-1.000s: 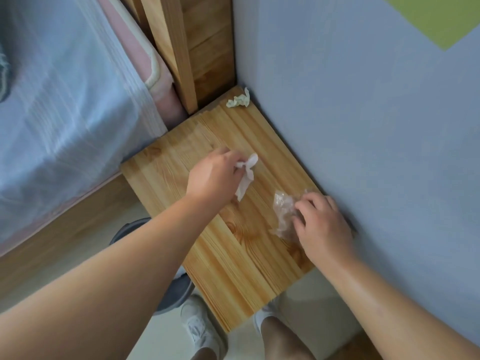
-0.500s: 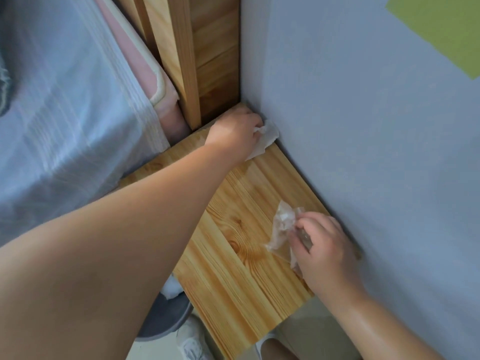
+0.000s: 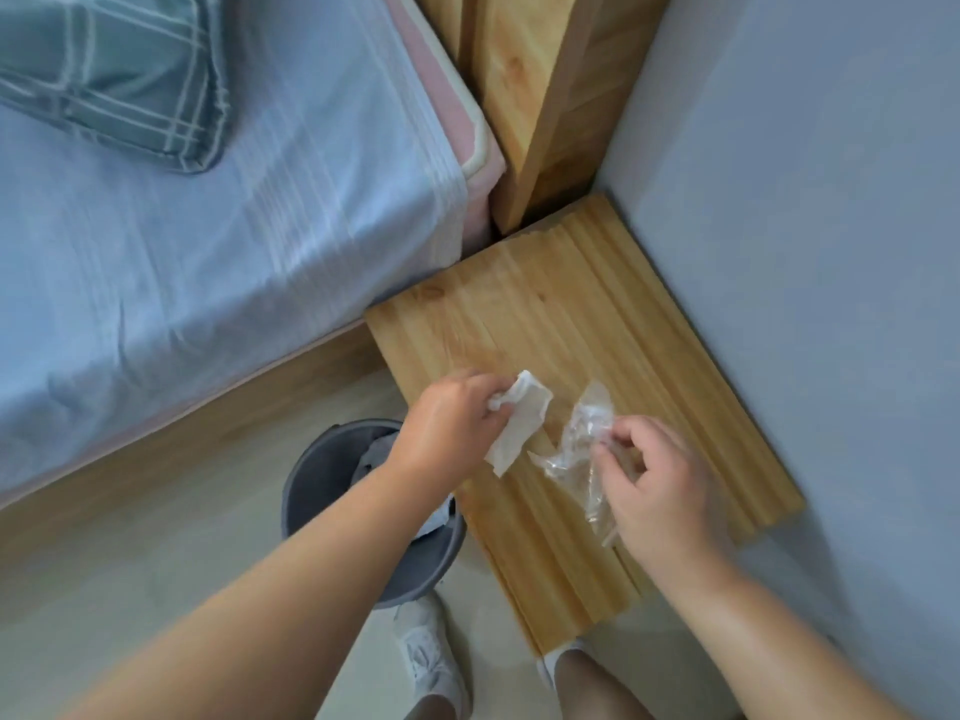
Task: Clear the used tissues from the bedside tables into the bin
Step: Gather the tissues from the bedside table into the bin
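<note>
My left hand [image 3: 447, 426] grips white tissue [image 3: 519, 426] over the near left part of the wooden bedside table [image 3: 587, 304]. My right hand [image 3: 654, 480] pinches a crumpled clear plastic wrapper [image 3: 582, 444] just above the tabletop, close to the left hand. The grey bin [image 3: 322, 470] stands on the floor to the left of the table, partly hidden under my left forearm, with something pale inside it. The far corner of the table shows bare wood.
A bed with a blue sheet [image 3: 208, 241] and a green checked pillow [image 3: 114, 70] lies to the left. The wooden headboard [image 3: 540, 96] and a grey-blue wall [image 3: 805, 252] close in the table. My white shoes [image 3: 431, 662] stand on the pale floor below.
My left hand came back from the table's far corner toward the near edge, holding tissue. The small tissue in that corner is gone from the table. My right hand lifted the wrapper slightly.
</note>
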Action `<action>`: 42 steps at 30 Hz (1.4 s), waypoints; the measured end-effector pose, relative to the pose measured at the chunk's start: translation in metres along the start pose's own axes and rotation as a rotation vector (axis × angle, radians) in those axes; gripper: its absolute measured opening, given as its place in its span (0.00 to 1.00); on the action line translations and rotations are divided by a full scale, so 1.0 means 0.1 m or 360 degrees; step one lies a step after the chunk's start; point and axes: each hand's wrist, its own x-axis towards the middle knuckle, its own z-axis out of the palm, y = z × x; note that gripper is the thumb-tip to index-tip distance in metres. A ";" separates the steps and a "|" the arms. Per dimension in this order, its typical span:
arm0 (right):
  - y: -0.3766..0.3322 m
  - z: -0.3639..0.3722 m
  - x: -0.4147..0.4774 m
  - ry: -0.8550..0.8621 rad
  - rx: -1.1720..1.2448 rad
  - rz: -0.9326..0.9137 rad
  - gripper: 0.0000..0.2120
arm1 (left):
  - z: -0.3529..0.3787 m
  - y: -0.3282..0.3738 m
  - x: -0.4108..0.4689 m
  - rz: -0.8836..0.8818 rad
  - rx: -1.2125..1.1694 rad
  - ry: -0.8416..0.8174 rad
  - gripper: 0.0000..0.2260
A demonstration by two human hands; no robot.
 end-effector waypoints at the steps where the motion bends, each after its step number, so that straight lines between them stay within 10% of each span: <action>1: -0.11 0.06 -0.03 -0.0043 0.0012 -0.0003 0.10 | -0.02 -0.15 -0.20 -0.0070 -0.0053 0.0031 0.11; 17: -0.84 2.05 -0.73 -0.0825 -0.0156 0.0180 0.07 | 0.71 -2.37 -1.89 -0.1465 -0.1082 0.0450 0.09; 23: -0.73 2.50 -0.56 -0.0902 -0.0316 0.0295 0.09 | 0.92 -2.62 -1.68 -0.1474 -0.1410 0.0404 0.13; 29: -0.64 2.56 -0.57 -0.1013 -0.0249 0.0502 0.30 | 0.82 -2.68 -1.62 -0.1372 -0.1678 0.0246 0.14; 35: -0.38 2.49 -0.78 -0.0487 -0.0046 0.0766 0.02 | 0.72 -2.87 -1.69 -0.1354 -0.1277 0.0606 0.04; 42: -0.01 2.78 -0.78 -0.0401 0.0360 0.1405 0.29 | 0.90 -3.19 -1.52 -0.1431 -0.1590 0.0321 0.29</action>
